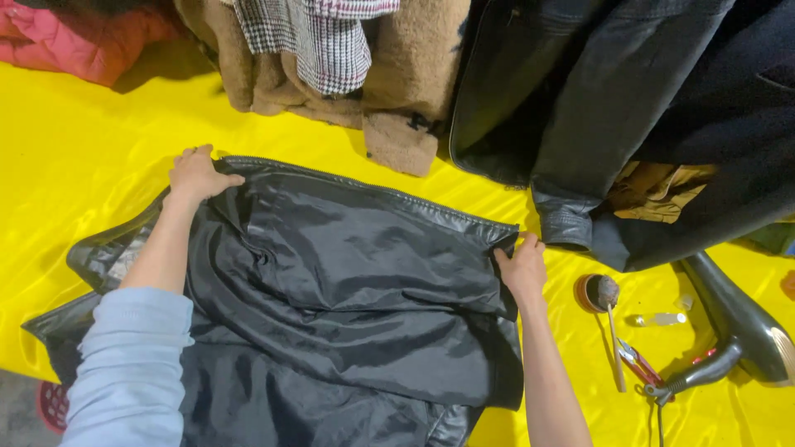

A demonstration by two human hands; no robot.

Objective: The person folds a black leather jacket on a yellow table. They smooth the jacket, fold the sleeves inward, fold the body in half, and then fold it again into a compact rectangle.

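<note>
A shiny black jacket [348,290] lies spread out, lining up, on a yellow satin sheet [74,157]. My left hand [197,174] grips its far left corner by the zipper edge. At the far right corner of that same edge, my right hand [523,266] pinches the fabric. Both arms reach across the garment, the left in a light blue sleeve. The near part of the jacket runs out of view at the bottom.
A pile of clothes fills the back: a pink garment [74,37], a tan fleecy coat [406,83] with a checked piece on top, and dark jackets [629,108]. A dark hair dryer [737,323], a round brush [603,291] and red-handled pliers [638,362] lie at the right.
</note>
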